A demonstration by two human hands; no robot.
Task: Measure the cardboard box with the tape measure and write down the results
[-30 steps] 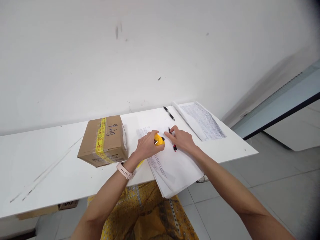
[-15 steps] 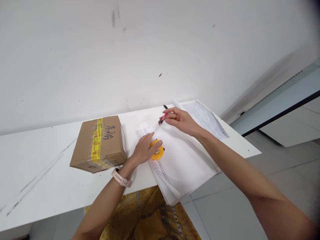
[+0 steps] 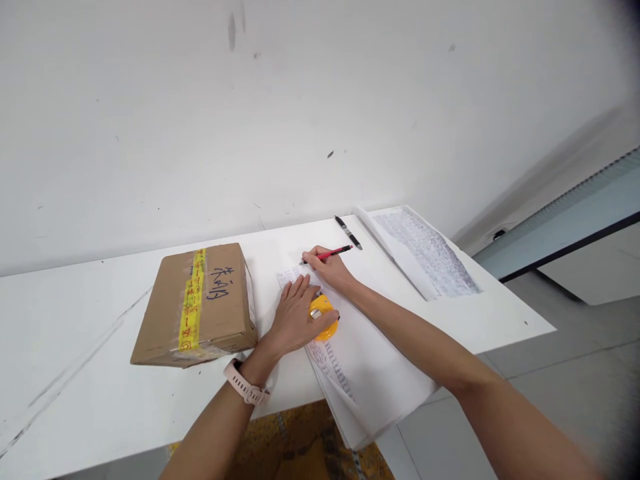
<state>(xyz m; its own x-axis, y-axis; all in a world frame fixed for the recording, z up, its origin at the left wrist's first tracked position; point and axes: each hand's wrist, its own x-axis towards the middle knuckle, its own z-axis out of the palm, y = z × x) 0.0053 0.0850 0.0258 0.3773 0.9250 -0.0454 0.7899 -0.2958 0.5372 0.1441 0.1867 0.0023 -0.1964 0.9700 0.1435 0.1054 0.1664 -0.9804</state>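
Papers (image 3: 385,373) are partly covered by the left hand (image 3: 295,317), fingers spread, thumb laid across the yellow tape measure (image 3: 324,306). From it, the cardboard box (image 3: 197,300) is seen at nine o'clock; the red pen (image 3: 335,253), at twelve, is pinched by the right hand (image 3: 331,269); a printed sheet (image 3: 425,250) is seen at two.

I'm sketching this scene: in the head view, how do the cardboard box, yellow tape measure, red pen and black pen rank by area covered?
1. Cardboard box
2. Yellow tape measure, partly covered
3. Red pen and black pen: unsure, since the right hand hides part of the red one.
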